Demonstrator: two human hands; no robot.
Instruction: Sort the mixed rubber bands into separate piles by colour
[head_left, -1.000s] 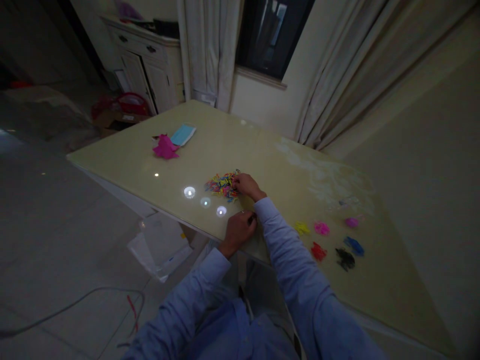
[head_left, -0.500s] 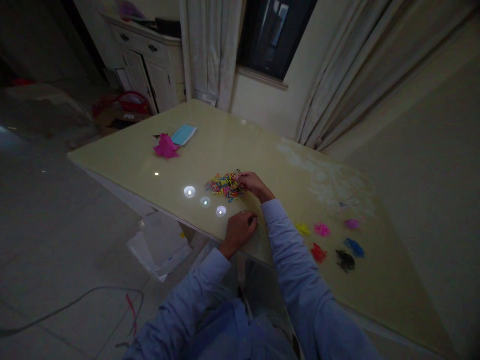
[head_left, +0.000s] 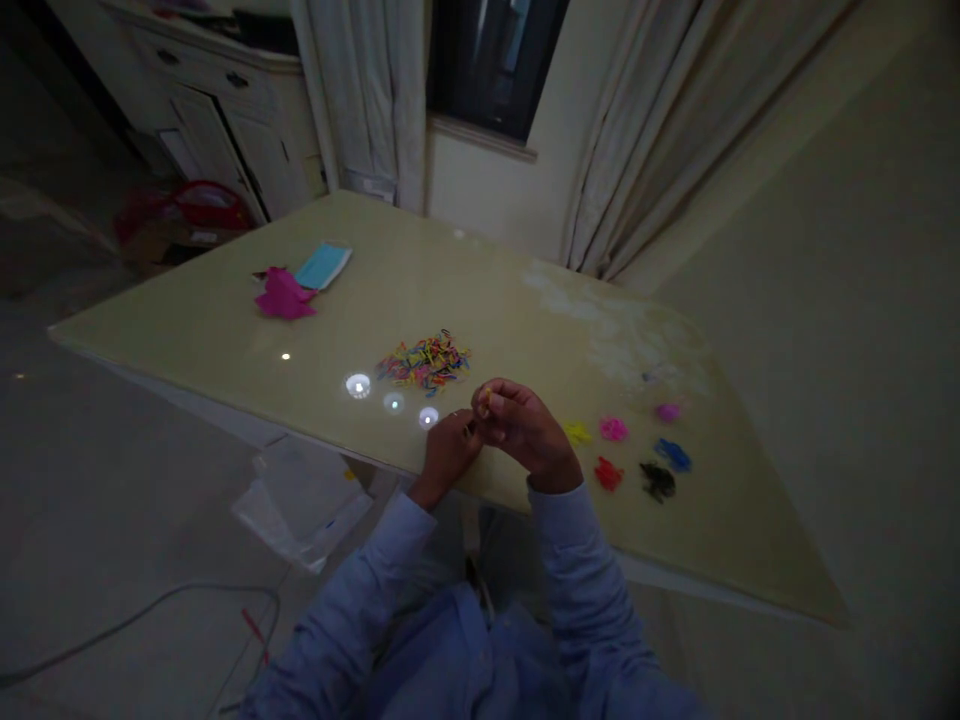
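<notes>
A heap of small mixed-colour pieces lies on the cream table. Just in front of it my two hands meet near the table's front edge. My right hand is closed in a pinch on a tiny yellow piece. Touching it from the left, my left hand is curled shut, and what it holds is hidden. To the right lie small sorted piles: yellow, pink, red, black, blue and magenta.
A crumpled magenta thing and a light-blue face mask lie at the table's far left. Curtains and a dark window stand behind. A white cabinet is at the back left. A clear bag and cables lie on the floor.
My right hand has drawn back from the mixed heap towards me, with a yellow piece pinched, and now meets my left hand. The camera view has shifted.
</notes>
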